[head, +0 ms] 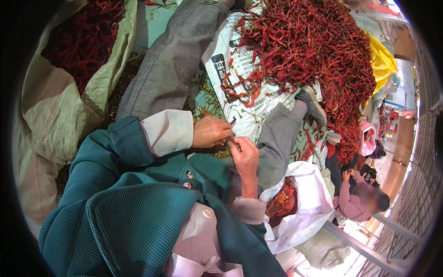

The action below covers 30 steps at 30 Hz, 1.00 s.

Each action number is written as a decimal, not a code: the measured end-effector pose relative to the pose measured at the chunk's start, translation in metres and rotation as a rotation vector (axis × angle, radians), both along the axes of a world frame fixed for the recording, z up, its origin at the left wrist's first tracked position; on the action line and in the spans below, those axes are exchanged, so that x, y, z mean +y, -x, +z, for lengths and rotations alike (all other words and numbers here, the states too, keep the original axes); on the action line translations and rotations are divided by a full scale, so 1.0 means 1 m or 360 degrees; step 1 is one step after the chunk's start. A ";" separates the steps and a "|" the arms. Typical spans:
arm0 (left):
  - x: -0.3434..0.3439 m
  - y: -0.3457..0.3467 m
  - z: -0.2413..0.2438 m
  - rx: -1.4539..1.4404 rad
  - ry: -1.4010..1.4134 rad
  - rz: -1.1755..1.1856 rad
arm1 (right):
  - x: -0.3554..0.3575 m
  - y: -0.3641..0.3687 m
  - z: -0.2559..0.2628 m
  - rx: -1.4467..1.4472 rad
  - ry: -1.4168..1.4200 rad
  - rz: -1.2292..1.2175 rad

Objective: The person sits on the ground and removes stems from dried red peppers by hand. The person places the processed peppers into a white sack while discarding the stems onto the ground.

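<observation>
My left hand (211,131) is closed around a dried red chili pepper, and its dark tip (233,121) pokes out past the fingers. Close against it, my right hand (245,154) pinches thumb and forefinger together at a small reddish bit of chili (226,139). The fingers cover most of what they hold. Both hands are above my lap, between my spread legs. Beneath them lie loose chili stems (207,98) and a yellowish-green heap of stems (221,152).
A big pile of dried red chilies (304,45) rests on a printed white sack (238,83). At left stands a woven sack (55,114) of chilies. An open white bag (311,200) with chilies is beside my right leg. Another person (356,204) sits at far right.
</observation>
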<state>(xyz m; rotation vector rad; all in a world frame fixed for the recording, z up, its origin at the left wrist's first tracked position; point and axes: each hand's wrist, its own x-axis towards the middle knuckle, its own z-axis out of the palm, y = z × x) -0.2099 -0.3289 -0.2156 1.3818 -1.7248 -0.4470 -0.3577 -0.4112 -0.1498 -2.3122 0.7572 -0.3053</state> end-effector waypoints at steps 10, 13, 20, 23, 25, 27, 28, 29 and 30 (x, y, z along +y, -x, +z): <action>-0.014 -0.013 0.004 -0.0183 0.0108 0.0512 | 0.012 -0.036 -0.035 -0.0371 0.0413 -0.0437; -0.018 -0.019 0.018 0.0078 0.0077 0.0691 | 0.016 -0.054 -0.034 -0.0453 0.0110 -0.0887; -0.015 -0.032 0.030 0.0884 -0.0176 0.0878 | -0.009 -0.014 -0.025 -0.0248 -0.0140 -0.0884; -0.017 -0.025 0.027 0.1028 -0.0422 0.0732 | -0.042 0.017 -0.067 0.0011 -0.0137 -0.0512; -0.013 -0.017 0.018 0.0968 -0.0535 0.0672 | -0.061 -0.008 -0.053 0.0037 -0.0235 -0.0621; -0.013 -0.010 0.019 0.0942 -0.0594 0.0572 | -0.094 -0.027 -0.068 0.0133 -0.0060 -0.0676; -0.011 -0.008 0.017 0.0900 -0.0600 0.0545 | -0.101 -0.046 -0.069 0.0194 0.0034 -0.0717; -0.010 -0.007 0.013 0.0858 -0.0607 0.0515 | -0.107 -0.062 -0.070 0.0256 0.0129 -0.0758; -0.012 -0.006 0.010 0.0836 -0.0648 0.0485 | -0.115 -0.071 -0.073 0.0338 0.0235 -0.0718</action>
